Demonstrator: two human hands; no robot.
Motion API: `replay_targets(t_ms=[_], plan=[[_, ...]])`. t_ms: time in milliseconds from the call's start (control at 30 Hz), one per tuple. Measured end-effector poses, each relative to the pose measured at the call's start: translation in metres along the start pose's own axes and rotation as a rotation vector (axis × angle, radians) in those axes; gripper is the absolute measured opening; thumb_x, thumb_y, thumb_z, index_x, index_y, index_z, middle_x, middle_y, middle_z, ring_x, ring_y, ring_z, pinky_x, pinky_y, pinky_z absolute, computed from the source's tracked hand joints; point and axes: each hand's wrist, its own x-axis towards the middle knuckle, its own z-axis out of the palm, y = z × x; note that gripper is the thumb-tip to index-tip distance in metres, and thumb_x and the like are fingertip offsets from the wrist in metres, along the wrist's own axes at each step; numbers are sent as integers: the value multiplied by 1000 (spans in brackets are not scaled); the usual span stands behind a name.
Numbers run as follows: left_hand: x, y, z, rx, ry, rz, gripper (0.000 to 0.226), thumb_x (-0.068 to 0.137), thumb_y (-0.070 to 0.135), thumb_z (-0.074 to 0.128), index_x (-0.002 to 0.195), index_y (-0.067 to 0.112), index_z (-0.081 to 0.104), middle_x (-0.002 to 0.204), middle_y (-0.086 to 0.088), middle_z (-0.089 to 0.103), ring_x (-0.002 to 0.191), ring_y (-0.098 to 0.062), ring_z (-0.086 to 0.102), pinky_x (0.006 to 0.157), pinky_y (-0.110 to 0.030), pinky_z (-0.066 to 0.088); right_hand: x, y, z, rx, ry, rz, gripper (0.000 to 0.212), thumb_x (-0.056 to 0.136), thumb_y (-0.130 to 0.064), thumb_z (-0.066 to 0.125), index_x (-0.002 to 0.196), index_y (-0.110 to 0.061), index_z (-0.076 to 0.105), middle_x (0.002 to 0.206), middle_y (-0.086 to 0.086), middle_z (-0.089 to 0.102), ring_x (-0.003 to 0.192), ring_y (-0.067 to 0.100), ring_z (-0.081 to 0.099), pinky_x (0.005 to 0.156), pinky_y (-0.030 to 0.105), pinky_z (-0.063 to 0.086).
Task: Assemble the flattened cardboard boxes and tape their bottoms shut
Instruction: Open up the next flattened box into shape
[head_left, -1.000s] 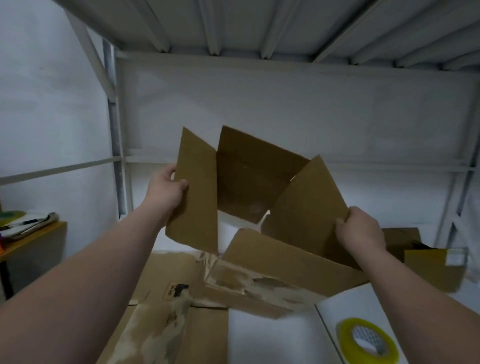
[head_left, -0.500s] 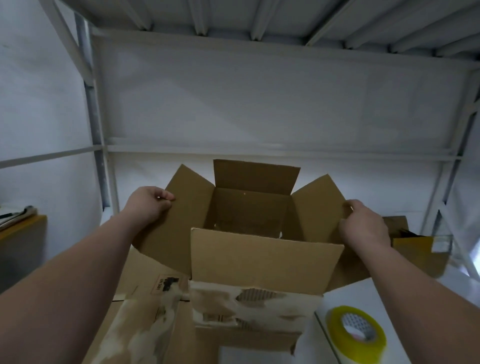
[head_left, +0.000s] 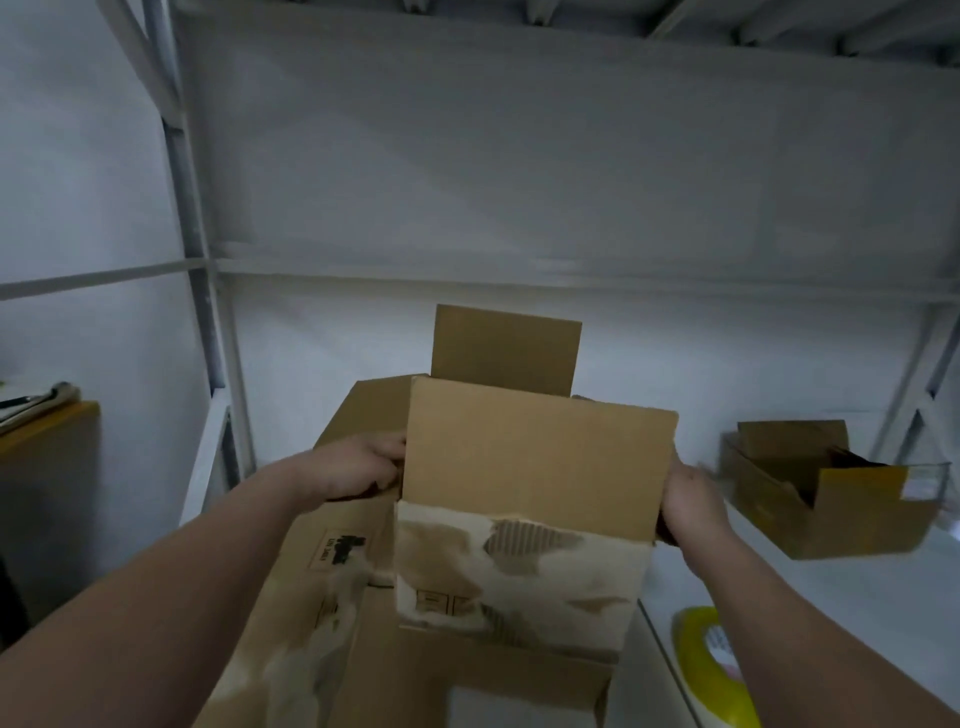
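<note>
Cardboard box (head_left: 535, 467) opened up, bottom untaped; left hand (head_left: 358, 470) and right hand (head_left: 685, 501) grip its sides, fingers curled; tape roll (head_left: 709, 670) right of it, untouched.

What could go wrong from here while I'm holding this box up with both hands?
The cardboard box has its near wall torn down to the corrugation, so tape may stick poorly there. With the left hand and right hand both gripping the box, the tape roll lying beside the right forearm could get knocked off the white table.
</note>
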Motion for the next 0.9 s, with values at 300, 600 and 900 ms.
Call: replay_targets(t_ms=[300,600,900], plan=[[20,-41,17,101,60,110,42,79,63,62,99,29,76,152,22,22,141,-14,25,115,-48,26,-19,1,6,235,-105,-54,56,89,-71,22,83,-28,58,94,5,63,89,21,60,91,45,47],[21,-6,66,-360,354,213,23,96,26,52,96,15,73,127,6,56,108,-12,58,79,-19,49,-13,-19,-25,117,-55,-276,36,87,-58,51,78,-24,60,89,1,67,87,22,63,82,36,50],[-5,-72,41,423,331,203,72,77,83,34,85,22,71,105,17,63,117,-7,49,101,-57,38,-33,-24,12,-33,-17,-358,44,92,-58,42,67,-25,56,74,-6,60,73,16,57,69,32,46]])
